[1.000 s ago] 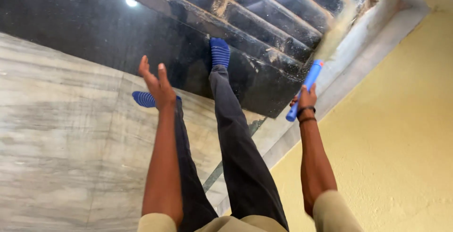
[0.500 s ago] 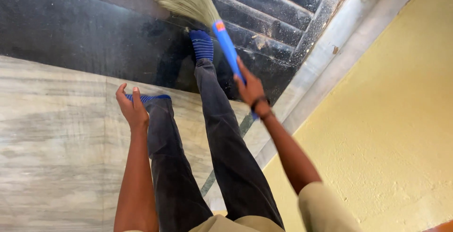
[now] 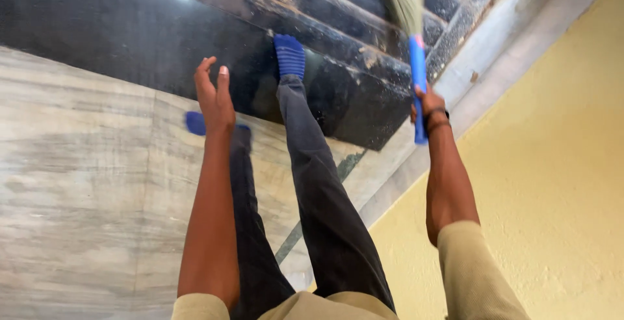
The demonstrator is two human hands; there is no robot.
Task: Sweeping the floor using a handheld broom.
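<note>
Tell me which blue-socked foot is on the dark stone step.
The right blue-socked foot, planted on the dark stone step; the left blue-socked foot rests on the pale marble floor.

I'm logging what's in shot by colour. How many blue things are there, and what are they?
Blue socks: 2, one on the dark step, one on the pale floor partly behind the empty left hand
Blue broom handle: 1, gripped in the right hand
Total: 3 blue things
</note>
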